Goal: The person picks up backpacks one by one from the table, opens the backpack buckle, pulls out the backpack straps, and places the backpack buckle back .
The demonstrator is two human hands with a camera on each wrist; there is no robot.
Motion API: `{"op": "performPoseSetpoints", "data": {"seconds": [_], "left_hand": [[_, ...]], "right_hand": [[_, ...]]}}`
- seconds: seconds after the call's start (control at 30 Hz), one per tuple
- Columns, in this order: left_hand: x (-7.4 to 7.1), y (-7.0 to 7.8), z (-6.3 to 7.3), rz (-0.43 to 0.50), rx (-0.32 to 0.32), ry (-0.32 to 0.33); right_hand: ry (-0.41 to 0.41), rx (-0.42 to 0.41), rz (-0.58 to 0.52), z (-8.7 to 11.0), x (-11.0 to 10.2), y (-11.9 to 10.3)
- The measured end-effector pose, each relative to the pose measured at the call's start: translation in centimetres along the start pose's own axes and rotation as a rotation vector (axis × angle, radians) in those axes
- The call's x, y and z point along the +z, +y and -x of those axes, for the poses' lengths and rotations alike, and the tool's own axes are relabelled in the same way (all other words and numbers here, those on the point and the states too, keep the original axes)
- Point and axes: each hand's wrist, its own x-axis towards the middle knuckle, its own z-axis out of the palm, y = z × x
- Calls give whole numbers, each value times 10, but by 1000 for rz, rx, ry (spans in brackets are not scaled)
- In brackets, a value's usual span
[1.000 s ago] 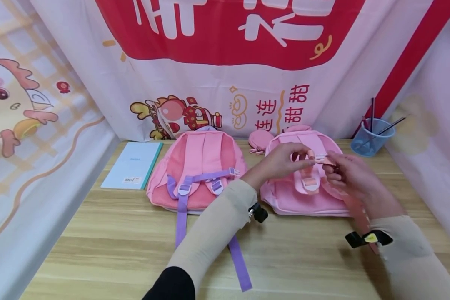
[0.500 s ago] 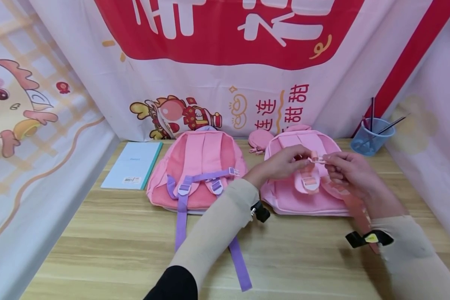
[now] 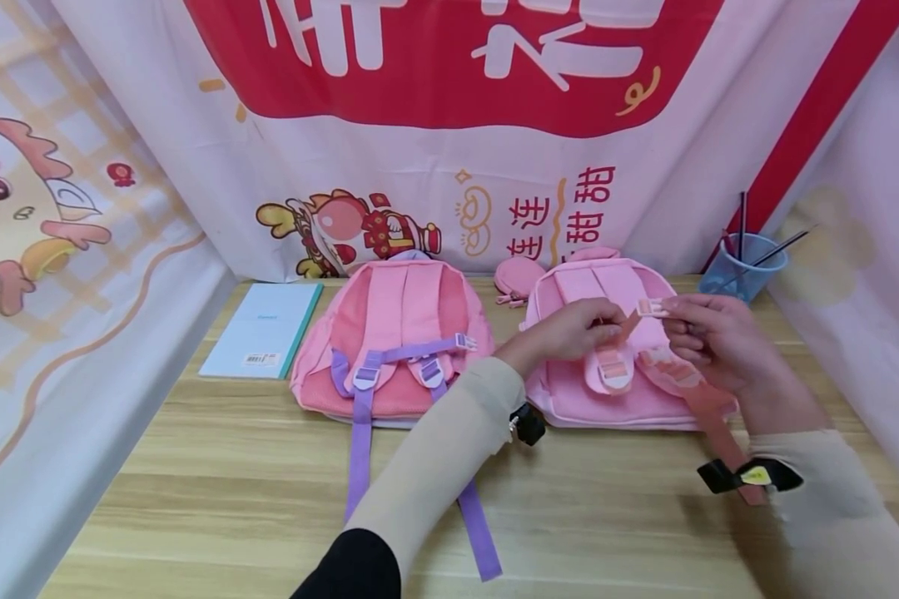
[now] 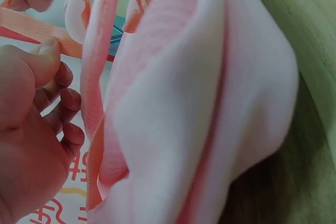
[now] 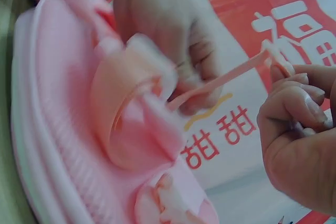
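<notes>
A pink backpack [image 3: 569, 408] lies on the right, its shoulder straps upward. My left hand [image 3: 575, 329] pinches an orange webbing strap [image 3: 631, 323] above this bag; the left wrist view shows the thumb pressed on the webbing [image 4: 31, 24]. My right hand [image 3: 719, 345] pinches the pale pink buckle [image 3: 650, 308] at the strap's end. In the right wrist view, the webbing [image 5: 226, 81] runs straight between both hands. A lower orange strap [image 3: 719, 424] hangs from the bag past the right wrist onto the table.
Left of it lies another pink backpack [image 3: 318, 374] with purple straps [image 3: 479, 532] trailing across the wooden table [image 3: 569, 516]. A light blue notebook [image 3: 258, 320] sits farther left. A round pink pouch [image 3: 519, 276] and a blue pen cup [image 3: 757, 279] stand at the back.
My hands have drawn apart; the right one moved slightly right with the buckle. A longer piece of orange webbing now stretches between them. The left hand shifted slightly.
</notes>
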Motion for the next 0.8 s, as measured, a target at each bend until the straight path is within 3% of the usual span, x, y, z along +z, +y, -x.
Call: {"op": "performPoseSetpoints", "data": {"seconds": [0.07,0.27,0.4,0.67,0.8], "left_hand": [[0,0,0,-40,-5,-7],[1,-1,3,-119,-26,-39],[-3,0,8,-58,-35,-17],[-16,9,16,115,28,170],[-18,16,18,136,46,173]], "right_hand": [[-9,11,-32,1,0,-1],[49,92,84,1,1,1],[68,109,124,-1,1,3],[70,113,132,0,-1,2],[64,117,132,0,-1,3]]}}
